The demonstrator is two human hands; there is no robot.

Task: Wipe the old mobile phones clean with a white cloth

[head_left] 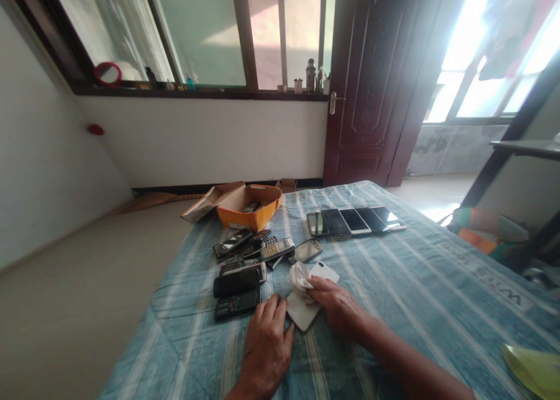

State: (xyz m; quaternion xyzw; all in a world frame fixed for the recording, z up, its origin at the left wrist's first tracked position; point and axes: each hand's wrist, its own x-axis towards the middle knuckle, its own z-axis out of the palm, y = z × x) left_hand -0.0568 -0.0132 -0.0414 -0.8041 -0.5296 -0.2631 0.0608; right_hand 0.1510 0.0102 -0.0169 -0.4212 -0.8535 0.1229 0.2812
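A white phone lies back-up on the blue striped cloth. My right hand presses a crumpled white rag onto the phone, fingers closed on the rag. My left hand lies flat beside the phone's near-left edge, fingertips touching it, fingers stretched out. Just left of my hands sits a pile of old keypad phones.
A row of several dark smartphones lies further back on the cloth. An open orange box holding a phone stands at the far left corner. A yellow-green object sits at the near right. Bare floor lies left; a dark door stands behind.
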